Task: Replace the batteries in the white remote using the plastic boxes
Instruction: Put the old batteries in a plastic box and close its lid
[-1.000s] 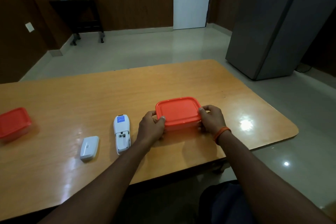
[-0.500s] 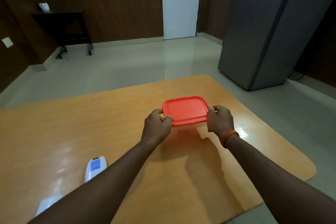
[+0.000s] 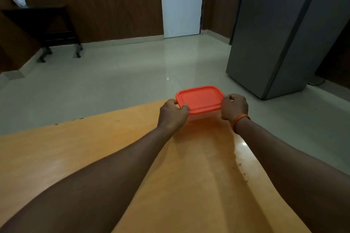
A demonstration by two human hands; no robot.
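Hands, left point(image 3: 172, 113) and right point(image 3: 234, 107), grasp a red-lidded rectangular clear plastic box point(image 3: 199, 99) above the wooden worktop point(image 3: 113, 149), fingers clenched; prying off its lid likely follows.

Red-orange box lid point(image 3: 199, 98), orange table point(image 3: 94, 147)

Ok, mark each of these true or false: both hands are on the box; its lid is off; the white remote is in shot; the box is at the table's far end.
1. Both hands hold the clear plastic box with the orange-red lid: true, left hand and right hand grip its short ends.
2. The lid is off: false, it sits closed on the box.
3. The white remote is in shot: false, none is visible.
4. The box is at the far end of the orange wooden table: true.
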